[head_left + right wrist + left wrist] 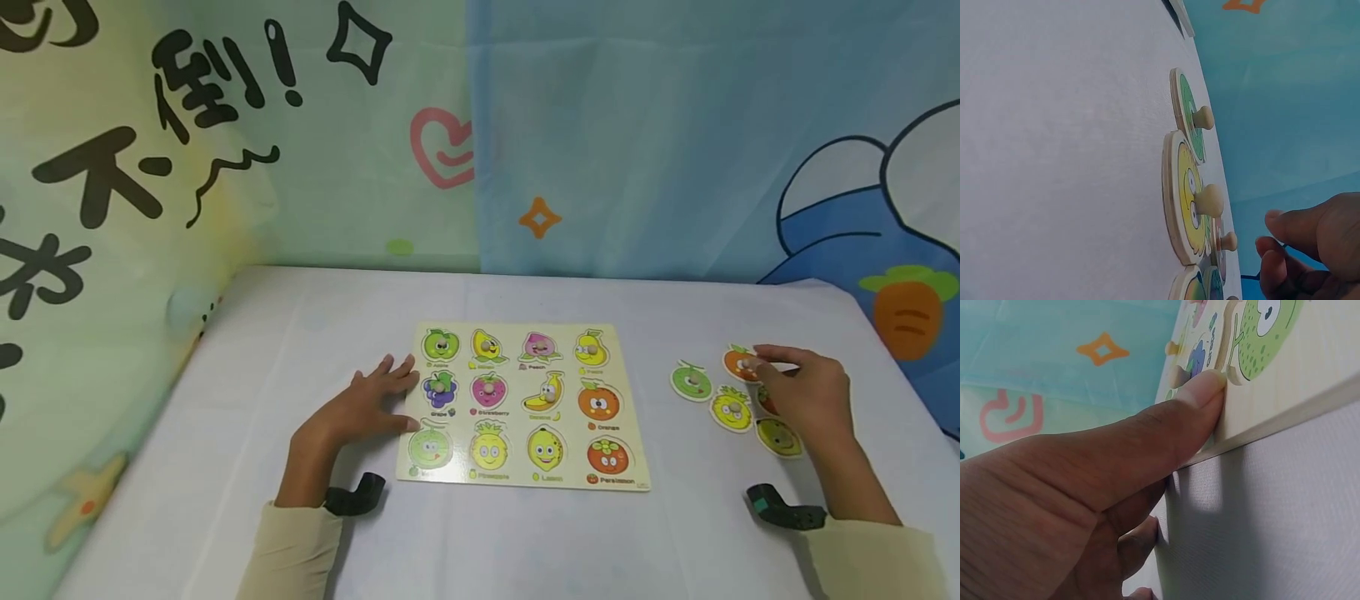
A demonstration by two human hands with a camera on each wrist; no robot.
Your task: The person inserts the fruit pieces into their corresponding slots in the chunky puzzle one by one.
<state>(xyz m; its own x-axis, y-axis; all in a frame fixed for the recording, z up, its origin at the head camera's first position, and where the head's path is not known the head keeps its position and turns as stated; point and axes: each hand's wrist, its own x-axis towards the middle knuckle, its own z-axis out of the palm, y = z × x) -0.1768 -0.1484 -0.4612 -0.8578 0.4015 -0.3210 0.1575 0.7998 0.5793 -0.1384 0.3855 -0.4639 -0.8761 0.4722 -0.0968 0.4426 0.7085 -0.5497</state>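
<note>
My left hand (367, 404) rests on the left edge of a wooden fruit puzzle board (633, 479), fingers spread and thumb on its face. In the left wrist view the thumb (1200, 390) lies between the knobbed grape piece and the green melon picture. My right hand (813, 400) is over loose knobbed pieces, thumb and forefinger loosely bent at the orange piece (733, 362). In the right wrist view these fingers stand apart from the nearest knob (1229, 241). A pineapple piece (731, 410) lies beside it. The hand partly covers a red piece (766, 402).
A round green piece (691, 383) and a lemon piece (780, 438) lie in the same cluster, right of the board. All sit on a white cloth-covered table (525, 542). Printed curtains (637, 150) hang behind and at the left. Black wrist cameras sit by both wrists.
</note>
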